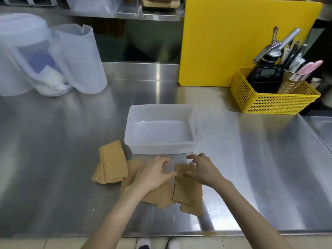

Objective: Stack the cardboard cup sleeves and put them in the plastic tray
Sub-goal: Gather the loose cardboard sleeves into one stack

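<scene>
A translucent plastic tray stands on the steel counter, with nothing inside it. Just left of its near corner lies a fanned stack of brown cardboard sleeves. Loose flat sleeves are spread in front of the tray, under my hands. My left hand and my right hand both pinch one sleeve at its far end, the left at its left edge and the right on top. The sleeve's near part rests on other sleeves.
Translucent jugs stand at the back left. A yellow cutting board leans at the back right, beside a yellow basket of utensils. The counter's front edge runs just below my forearms.
</scene>
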### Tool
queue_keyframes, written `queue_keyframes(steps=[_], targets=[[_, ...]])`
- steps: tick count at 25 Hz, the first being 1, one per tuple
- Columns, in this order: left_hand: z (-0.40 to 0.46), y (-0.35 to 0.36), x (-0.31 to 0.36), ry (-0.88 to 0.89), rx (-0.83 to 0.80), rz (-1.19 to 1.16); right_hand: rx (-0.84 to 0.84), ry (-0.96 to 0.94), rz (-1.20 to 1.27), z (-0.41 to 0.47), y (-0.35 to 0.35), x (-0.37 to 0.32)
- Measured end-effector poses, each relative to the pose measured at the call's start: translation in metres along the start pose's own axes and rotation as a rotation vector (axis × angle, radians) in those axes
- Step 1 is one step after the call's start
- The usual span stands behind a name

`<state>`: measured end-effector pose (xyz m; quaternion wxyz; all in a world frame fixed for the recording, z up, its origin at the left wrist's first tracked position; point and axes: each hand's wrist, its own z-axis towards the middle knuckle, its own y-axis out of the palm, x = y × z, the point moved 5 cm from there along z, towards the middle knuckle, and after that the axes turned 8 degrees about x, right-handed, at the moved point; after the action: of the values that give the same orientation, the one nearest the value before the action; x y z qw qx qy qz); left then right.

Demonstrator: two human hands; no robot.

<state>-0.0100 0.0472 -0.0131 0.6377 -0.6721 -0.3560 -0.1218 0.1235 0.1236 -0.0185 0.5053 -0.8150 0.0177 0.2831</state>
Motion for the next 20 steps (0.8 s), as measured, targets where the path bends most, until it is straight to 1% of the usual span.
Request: queue_keyframes(steps=[5, 8, 10, 14, 16, 18, 20], targets=[[0.0, 0.025, -0.007, -0.093, -0.085, 0.038, -0.061, 0.026, -0.129, 0.007, 0.014, 0.005], [0.002, 0.037, -0.011, -0.117, -0.103, 0.05, -0.047, 0.038, -0.171, 0.008, 0.02, 0.011], [0.002, 0.041, -0.011, -0.12, -0.107, 0.069, -0.028, 0.055, -0.149, 0.008, 0.022, 0.014], [0.004, 0.041, -0.008, -0.116, -0.089, 0.106, 0.01, 0.055, -0.07, 0.008, 0.023, 0.013], [0.004, 0.042, -0.008, -0.123, -0.09, 0.092, 0.018, 0.016, 0.079, 0.006, 0.021, 0.008], [0.002, 0.043, -0.009, -0.15, -0.07, -0.022, 0.047, -0.017, 0.22, 0.003, 0.014, 0.004], [0.001, 0.04, -0.009, -0.188, -0.016, -0.19, 0.092, -0.058, 0.296, 0.002, 0.007, 0.0]])
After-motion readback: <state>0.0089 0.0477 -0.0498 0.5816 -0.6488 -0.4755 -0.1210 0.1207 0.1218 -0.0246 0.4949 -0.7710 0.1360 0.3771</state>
